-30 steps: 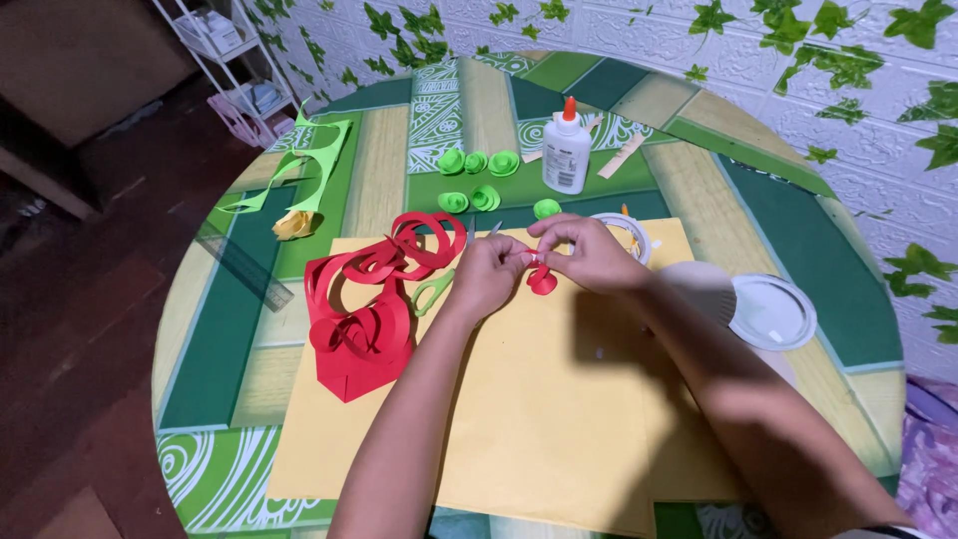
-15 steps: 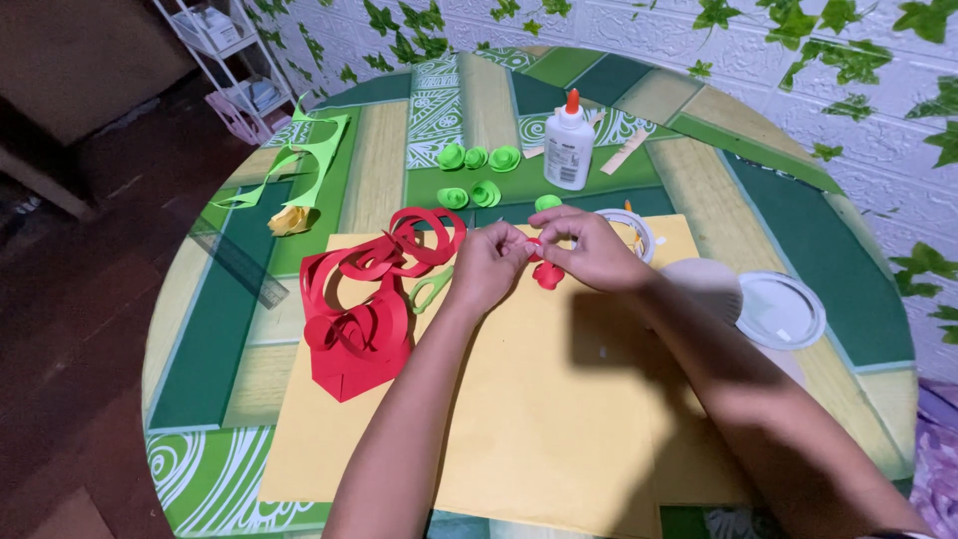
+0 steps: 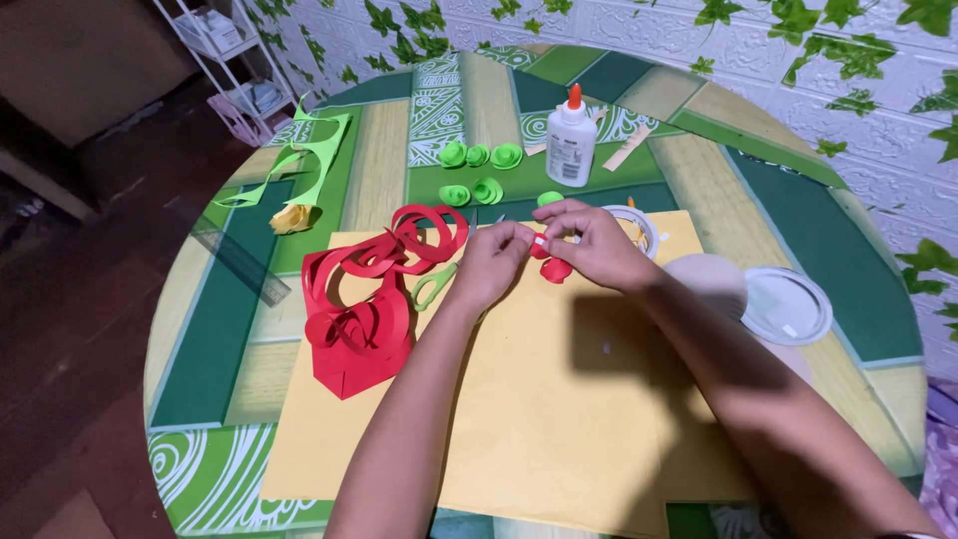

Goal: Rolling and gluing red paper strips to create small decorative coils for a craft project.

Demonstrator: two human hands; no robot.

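Note:
My left hand [image 3: 491, 262] and my right hand [image 3: 591, 243] meet over the far part of a yellow paper sheet [image 3: 519, 399]. Both pinch a red paper strip [image 3: 555, 265] that is partly rolled into a small coil, which hangs between the fingertips. To the left lies a heap of red paper spirals and offcuts [image 3: 367, 299]. Green-handled scissors [image 3: 435, 284] lie beside it, partly under my left wrist.
Several green paper rolls [image 3: 479, 170] and a white glue bottle with an orange cap [image 3: 571, 140] stand beyond my hands. Green paper offcuts [image 3: 299, 160], a yellow roll [image 3: 294, 218] and a ruler [image 3: 244, 262] lie left. A white lid [image 3: 788, 304] and a tape roll [image 3: 639, 225] sit right.
My hands have stayed together on the red strip, with only small finger movements as the coil turns. Nothing else on the table has moved.

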